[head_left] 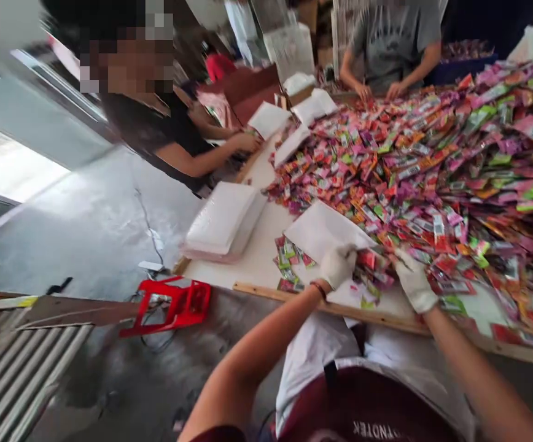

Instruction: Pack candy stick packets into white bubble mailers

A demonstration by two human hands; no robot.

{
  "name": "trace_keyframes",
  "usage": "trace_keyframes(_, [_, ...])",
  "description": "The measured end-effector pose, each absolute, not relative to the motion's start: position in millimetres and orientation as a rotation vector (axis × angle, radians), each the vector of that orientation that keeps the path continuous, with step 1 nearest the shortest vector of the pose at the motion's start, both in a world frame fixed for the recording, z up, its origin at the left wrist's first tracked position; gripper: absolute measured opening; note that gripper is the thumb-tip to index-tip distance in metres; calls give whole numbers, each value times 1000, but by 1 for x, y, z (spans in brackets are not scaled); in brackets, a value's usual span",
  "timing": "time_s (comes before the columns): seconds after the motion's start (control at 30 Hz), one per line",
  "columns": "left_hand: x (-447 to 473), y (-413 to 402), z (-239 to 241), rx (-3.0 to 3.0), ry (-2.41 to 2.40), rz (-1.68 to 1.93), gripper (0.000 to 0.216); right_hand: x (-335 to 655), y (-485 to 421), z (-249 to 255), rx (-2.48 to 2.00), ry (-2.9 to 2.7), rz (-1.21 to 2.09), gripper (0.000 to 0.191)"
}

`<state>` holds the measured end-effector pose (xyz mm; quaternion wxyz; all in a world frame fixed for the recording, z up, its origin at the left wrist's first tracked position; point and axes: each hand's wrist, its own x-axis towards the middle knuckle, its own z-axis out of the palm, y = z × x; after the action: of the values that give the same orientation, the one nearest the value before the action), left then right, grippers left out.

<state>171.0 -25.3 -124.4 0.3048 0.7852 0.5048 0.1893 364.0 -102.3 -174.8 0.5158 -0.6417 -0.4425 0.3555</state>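
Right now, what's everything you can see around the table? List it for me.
sachets: too many to count, pink, red, green, orange, heaped over the table
table: one, pale top, wooden edge
white bag: one, at the left hand
stack of white bags: one, table's near-left corner
more white bags: several, far end
red stool: one, tipped over on the floor
co-workers: two, far side, hands at the table
left hand: white glove, on the white bag
right hand: white glove, in the sachets
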Motion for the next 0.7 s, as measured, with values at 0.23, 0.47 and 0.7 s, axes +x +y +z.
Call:
trace_keyframes(0.23, [203, -8, -88, 1766, 1116, 838, 22, 350, -66, -120, -1402, -1035, 927, 25])
trace_keyframes(0.47, [184, -3, -31, 945, 902, 876, 23, 392, -67, -49, -1273, -965, 948, 38])
trace_keyframes(0.7, [184, 4, 1, 803, 841, 904, 37, 382, -75, -33, -1256, -805, 1328, 34])
